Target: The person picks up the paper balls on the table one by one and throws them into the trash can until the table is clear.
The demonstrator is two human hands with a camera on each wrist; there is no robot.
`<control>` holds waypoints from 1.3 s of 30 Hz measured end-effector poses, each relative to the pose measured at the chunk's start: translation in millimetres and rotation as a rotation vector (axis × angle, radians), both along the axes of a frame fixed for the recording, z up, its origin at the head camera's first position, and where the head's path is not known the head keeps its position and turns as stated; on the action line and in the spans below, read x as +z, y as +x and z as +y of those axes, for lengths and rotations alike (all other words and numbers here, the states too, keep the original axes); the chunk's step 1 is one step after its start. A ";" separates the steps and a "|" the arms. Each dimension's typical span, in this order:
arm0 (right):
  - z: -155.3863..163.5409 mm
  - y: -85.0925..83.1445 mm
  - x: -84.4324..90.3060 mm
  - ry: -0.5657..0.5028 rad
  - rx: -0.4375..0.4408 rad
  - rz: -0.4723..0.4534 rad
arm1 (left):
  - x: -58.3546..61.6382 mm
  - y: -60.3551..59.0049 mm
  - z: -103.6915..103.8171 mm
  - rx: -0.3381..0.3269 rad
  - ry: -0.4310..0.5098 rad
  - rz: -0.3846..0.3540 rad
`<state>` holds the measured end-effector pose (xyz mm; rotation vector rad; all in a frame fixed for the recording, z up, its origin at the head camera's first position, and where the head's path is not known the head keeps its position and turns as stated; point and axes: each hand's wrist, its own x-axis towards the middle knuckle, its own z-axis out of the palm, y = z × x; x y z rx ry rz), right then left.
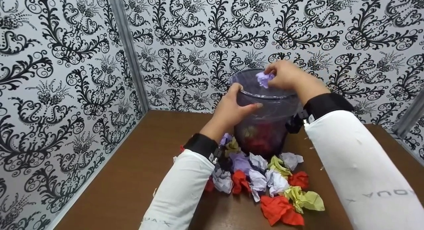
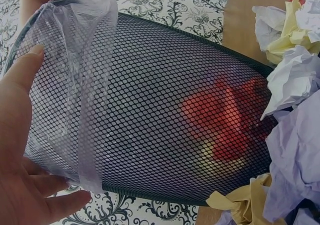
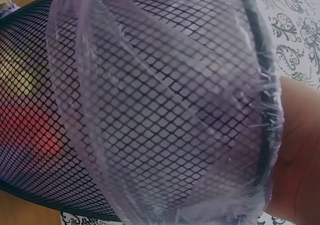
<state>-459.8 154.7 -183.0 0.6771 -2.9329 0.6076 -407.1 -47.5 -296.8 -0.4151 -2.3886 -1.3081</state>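
Observation:
A black mesh bin (image 1: pixel 265 124) lined with a clear plastic bag (image 1: pixel 251 87) stands at the back of the brown table (image 1: pixel 132 177). My left hand (image 1: pixel 232 110) grips the bin's near rim, thumb across the front. Over the bin's mouth my right hand (image 1: pixel 285 74) pinches a crumpled purple paper ball (image 1: pixel 264 79). In the left wrist view, the mesh bin (image 2: pixel 165 110) shows red paper (image 2: pixel 225 120) inside, with my left hand (image 2: pixel 25 150) on the bag-covered rim. The right wrist view is filled by the mesh bin (image 3: pixel 125 110) and the plastic bag (image 3: pixel 165 135).
Several crumpled paper balls, red (image 1: pixel 280 210), white (image 1: pixel 276 182), yellow-green (image 1: pixel 303 198) and purple (image 1: pixel 240 162), lie on the table in front of the bin. Black-and-white patterned walls (image 1: pixel 66 74) close in the left and back sides.

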 end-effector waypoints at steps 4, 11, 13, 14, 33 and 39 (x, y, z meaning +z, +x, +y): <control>1.9 5.3 2.4 0.005 0.027 0.016 | -0.2 -0.7 0.2 0.004 -0.008 0.009; 9.4 35.1 12.9 -0.072 0.121 0.060 | -0.2 -2.1 -0.1 -0.002 -0.008 0.018; 13.7 47.1 14.8 -0.104 0.165 0.097 | 0.2 -2.1 -0.3 -0.005 -0.010 0.023; 16.2 53.4 14.9 -0.117 0.184 0.118 | 0.6 -1.8 -0.4 -0.007 -0.013 0.028; 89.4 128.4 -84.5 -0.254 0.438 0.122 | 2.8 -1.5 0.4 0.003 0.019 -0.029; 107.0 103.6 -143.2 -0.242 0.329 -0.111 | -0.7 -1.7 0.5 -0.008 0.039 -0.043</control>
